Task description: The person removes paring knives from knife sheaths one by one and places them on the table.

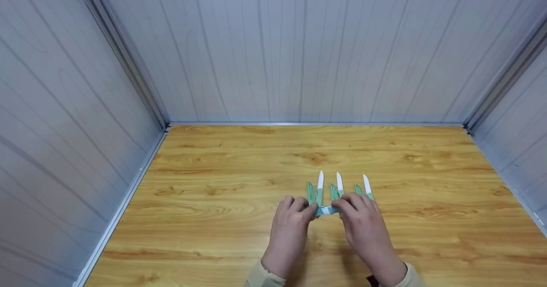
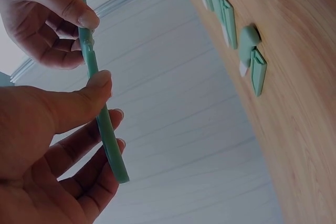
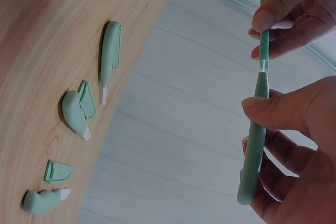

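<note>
My left hand [image 1: 291, 225] pinches a green blade sheath [image 2: 111, 142] between thumb and fingers. Opposite it, my right hand [image 1: 368, 225] grips the green handle of a small paring knife [image 3: 254, 150]. The two pieces are in line, end to end, held up in front of me. A narrow bit of white blade [image 3: 263, 65] shows between them in the right wrist view; the sheath surrounds the rest. Just beyond the hands, three more green-handled knives with white blades lie on the table, the left one [image 1: 321, 186], the middle one [image 1: 339, 181] and the right one [image 1: 368, 185].
Beside each lying knife is a green sheath: the left [image 1: 310, 192], the middle [image 1: 333, 191] and the right [image 1: 358, 188]. They rest on a wood-grain table [image 1: 213, 218]. Pale panels stand around it: a back wall [image 1: 277, 56] and side walls at left and right.
</note>
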`<action>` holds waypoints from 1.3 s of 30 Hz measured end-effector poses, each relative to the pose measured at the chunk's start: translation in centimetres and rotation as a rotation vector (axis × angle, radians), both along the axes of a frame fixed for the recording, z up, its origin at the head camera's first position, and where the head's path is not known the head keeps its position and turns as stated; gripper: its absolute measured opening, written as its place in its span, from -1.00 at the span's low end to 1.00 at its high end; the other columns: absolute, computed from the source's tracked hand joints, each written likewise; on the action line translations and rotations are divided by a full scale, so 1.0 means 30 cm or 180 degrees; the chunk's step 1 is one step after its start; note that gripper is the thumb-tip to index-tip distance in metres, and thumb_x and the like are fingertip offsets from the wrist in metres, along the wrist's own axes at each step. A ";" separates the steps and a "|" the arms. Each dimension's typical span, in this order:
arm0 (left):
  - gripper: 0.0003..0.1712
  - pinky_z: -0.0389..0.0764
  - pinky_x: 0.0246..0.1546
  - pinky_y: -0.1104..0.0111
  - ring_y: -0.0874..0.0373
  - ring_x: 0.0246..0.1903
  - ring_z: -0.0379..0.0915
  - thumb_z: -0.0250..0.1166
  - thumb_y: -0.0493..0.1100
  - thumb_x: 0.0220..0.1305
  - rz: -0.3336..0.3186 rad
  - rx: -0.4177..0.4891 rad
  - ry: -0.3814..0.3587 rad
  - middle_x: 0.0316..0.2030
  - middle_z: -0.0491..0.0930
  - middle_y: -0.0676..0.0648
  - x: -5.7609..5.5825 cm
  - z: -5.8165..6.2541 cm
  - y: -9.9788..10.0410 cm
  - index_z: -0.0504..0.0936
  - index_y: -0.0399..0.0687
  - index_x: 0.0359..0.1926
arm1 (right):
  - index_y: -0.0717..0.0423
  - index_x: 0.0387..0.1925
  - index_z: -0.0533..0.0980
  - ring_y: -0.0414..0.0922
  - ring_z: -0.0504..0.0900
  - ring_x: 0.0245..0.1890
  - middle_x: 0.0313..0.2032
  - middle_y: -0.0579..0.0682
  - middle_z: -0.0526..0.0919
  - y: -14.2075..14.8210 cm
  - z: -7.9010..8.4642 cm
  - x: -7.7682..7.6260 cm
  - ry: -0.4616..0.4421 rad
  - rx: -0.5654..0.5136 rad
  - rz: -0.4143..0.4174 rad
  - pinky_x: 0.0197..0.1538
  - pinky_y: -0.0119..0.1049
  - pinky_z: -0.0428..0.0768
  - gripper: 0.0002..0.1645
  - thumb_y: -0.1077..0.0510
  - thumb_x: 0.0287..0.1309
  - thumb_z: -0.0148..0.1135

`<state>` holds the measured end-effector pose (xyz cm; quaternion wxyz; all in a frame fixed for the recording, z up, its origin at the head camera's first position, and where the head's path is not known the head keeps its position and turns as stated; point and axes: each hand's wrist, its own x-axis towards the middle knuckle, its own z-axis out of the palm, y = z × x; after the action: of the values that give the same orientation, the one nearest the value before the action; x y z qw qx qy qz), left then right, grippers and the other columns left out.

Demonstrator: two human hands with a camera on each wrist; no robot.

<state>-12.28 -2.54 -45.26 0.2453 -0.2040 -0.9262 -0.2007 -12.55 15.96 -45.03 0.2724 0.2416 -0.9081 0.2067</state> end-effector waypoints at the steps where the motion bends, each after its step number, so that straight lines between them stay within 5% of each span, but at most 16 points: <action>1: -0.70 0.34 -0.37 0.42 0.20 -0.37 0.24 0.45 -0.16 0.00 0.0000 0.0017 0.0010 -0.32 0.55 0.10 0.000 -0.001 -0.001 0.76 0.13 -0.16 | 0.00 -0.26 0.63 -0.04 0.50 -0.18 -0.21 -0.09 0.54 0.000 -0.001 0.000 0.0010 -0.0005 0.0015 -0.20 -0.16 0.44 -0.62 0.44 -0.12 0.42; 20: -0.73 0.34 -0.38 0.46 0.22 -0.38 0.23 0.45 -0.14 0.02 -0.0002 0.0031 -0.0093 -0.31 0.54 0.12 0.000 0.000 -0.005 0.76 0.15 -0.18 | -0.02 -0.28 0.62 -0.05 0.50 -0.17 -0.21 -0.10 0.54 0.010 0.006 -0.001 -0.0023 0.0036 -0.0015 -0.19 -0.15 0.45 -0.57 0.45 -0.21 0.48; 39: -0.72 0.28 -0.39 0.44 0.20 -0.39 0.17 0.45 -0.17 0.01 0.0011 0.0060 -0.0120 -0.31 0.53 0.13 -0.002 0.001 -0.010 0.75 0.15 -0.18 | -0.01 -0.27 0.62 -0.02 0.49 -0.20 -0.19 -0.07 0.56 0.020 0.006 -0.006 -0.0001 0.0035 -0.0038 -0.11 -0.07 0.47 -0.69 0.40 -0.04 0.40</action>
<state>-12.35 -2.84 -45.22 0.2301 -0.1962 -0.9291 -0.2128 -12.72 16.56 -44.85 0.2721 0.2376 -0.9107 0.2002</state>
